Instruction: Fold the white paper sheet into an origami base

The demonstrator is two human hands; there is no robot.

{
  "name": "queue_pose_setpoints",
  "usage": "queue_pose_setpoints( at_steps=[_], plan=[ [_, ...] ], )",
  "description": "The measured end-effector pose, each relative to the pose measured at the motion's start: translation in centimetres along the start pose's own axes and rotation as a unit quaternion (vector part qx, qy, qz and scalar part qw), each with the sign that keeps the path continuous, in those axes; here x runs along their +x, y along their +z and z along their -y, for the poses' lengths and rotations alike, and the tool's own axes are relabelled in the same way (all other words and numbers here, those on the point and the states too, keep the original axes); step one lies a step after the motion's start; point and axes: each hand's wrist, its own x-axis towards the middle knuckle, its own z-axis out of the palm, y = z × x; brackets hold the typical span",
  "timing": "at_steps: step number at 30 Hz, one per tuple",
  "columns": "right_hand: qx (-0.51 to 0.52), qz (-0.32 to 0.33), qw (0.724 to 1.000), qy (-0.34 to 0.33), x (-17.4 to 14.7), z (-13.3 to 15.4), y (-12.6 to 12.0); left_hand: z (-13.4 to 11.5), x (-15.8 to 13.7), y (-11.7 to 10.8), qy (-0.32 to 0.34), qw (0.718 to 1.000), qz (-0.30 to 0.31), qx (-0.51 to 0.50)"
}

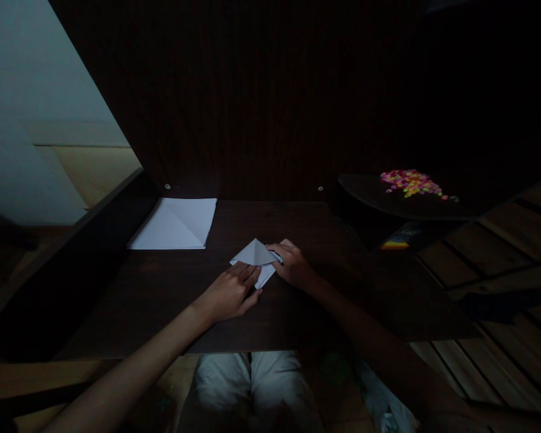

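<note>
A small sheet of white paper (256, 252), folded into a diamond-like shape with a centre crease, lies on the dark desk in front of me. My left hand (234, 291) rests on its lower left part, fingers stretched out and pressing on the paper. At the right corner, my right hand (293, 263) has its thumb and fingers closed on the paper's folded edge. The paper's lower part is partly covered by my left fingers.
A stack of white paper sheets (175, 224) lies at the desk's back left, beside a dark side panel (72, 270). Many small colourful pieces (412, 182) are heaped on a raised shelf (365, 189) at the right. A dark back panel (252, 108) rises behind the desk (162, 300).
</note>
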Motion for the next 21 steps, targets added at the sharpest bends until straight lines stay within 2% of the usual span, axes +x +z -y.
queue_pose_setpoints(
  at_steps=[12, 21],
  plan=[
    [-0.011, -0.02, 1.0, -0.005, 0.0, -0.1, 0.1, -2.0, 0.3, -0.4, -0.107, 0.993, -0.007, -0.043],
    [-0.006, -0.015, 1.0, -0.007, 0.0, -0.1, 0.0, -2.3, 0.3, 0.1, -0.113, 0.992, -0.015, -0.047]
  ],
)
